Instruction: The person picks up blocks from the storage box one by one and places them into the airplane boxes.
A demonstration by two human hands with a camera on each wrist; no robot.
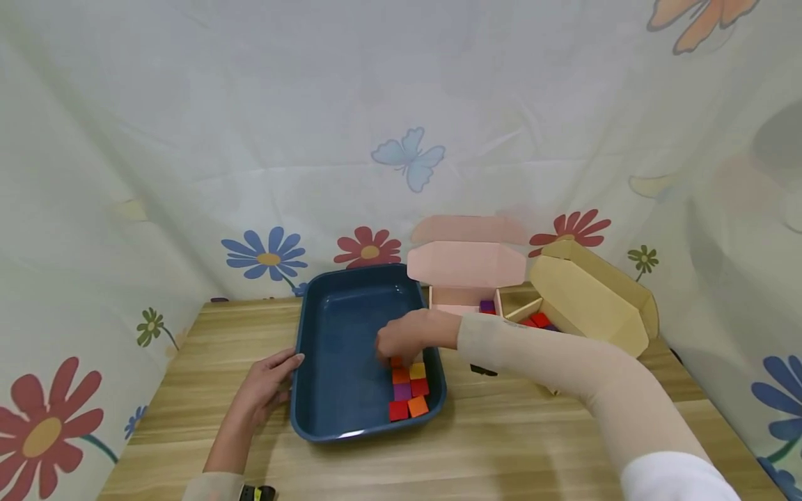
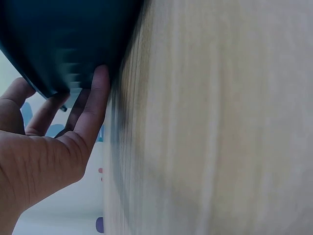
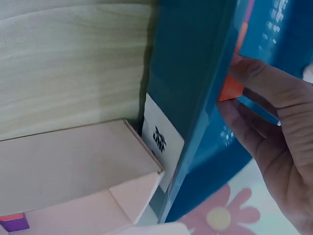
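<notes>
A dark blue tray (image 1: 344, 334) lies on the wooden table. My left hand (image 1: 266, 386) holds its left side, thumb over the rim and fingers (image 2: 98, 95) against the outer wall. Inside the tray, at its right wall, my right hand (image 1: 406, 337) pinches an orange block (image 3: 231, 89) between thumb and fingers. Just nearer to me, small blocks stand in two columns: an orange block (image 1: 401, 376), a yellow block (image 1: 417, 371), a purple block (image 1: 402, 391), and red blocks (image 1: 398, 410) among them. The right hand partly hides the far end of these columns.
An open pink box (image 1: 466, 264) stands behind the right forearm, with a purple block (image 1: 486, 305) inside. To its right, an open yellow box (image 1: 589, 296) holds red blocks (image 1: 539, 319) and others. A flower-printed curtain (image 1: 313, 139) surrounds the table (image 1: 238, 327).
</notes>
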